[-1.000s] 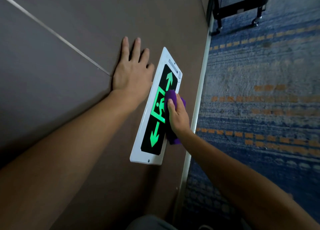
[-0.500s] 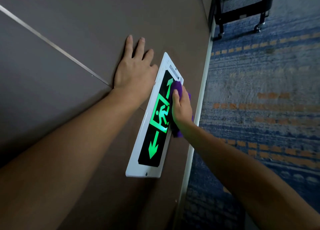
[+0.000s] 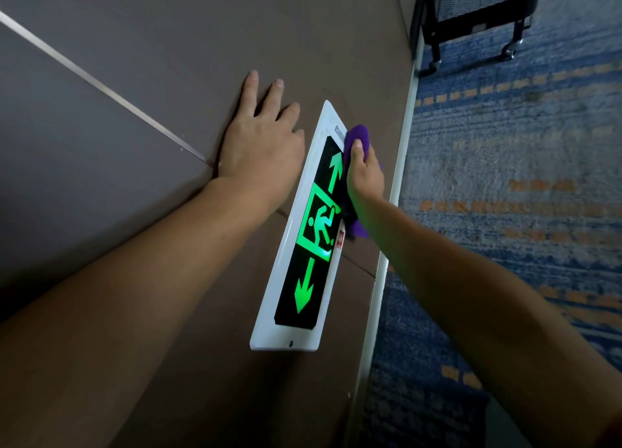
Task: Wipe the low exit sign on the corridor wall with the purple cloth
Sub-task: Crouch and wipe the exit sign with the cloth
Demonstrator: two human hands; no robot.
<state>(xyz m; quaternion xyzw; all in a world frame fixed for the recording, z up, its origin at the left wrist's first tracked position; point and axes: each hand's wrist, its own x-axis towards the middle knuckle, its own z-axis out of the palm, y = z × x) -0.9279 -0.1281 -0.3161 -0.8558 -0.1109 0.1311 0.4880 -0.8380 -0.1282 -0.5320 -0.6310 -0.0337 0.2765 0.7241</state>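
Observation:
The exit sign [image 3: 286,272] is a long white-framed panel on the brown wall, with a black face showing a lit green running figure and two green arrows. My right hand [image 3: 365,174] presses the purple cloth [image 3: 356,134] against the sign's far end and its floor-side edge; a fold of cloth hangs out below my wrist. My left hand [image 3: 262,144] lies flat on the wall beside the sign's far end, fingers spread, holding nothing.
The brown wall [image 3: 134,77] has a thin metal strip [image 3: 101,83] running across it. A pale skirting [image 3: 400,164] meets blue and orange carpet [image 3: 521,178]. A black wheeled cart [image 3: 471,16] stands further down the corridor by the wall.
My right hand has slid the purple cloth along the sign from its middle to its far end. My left hand has stayed flat on the wall.

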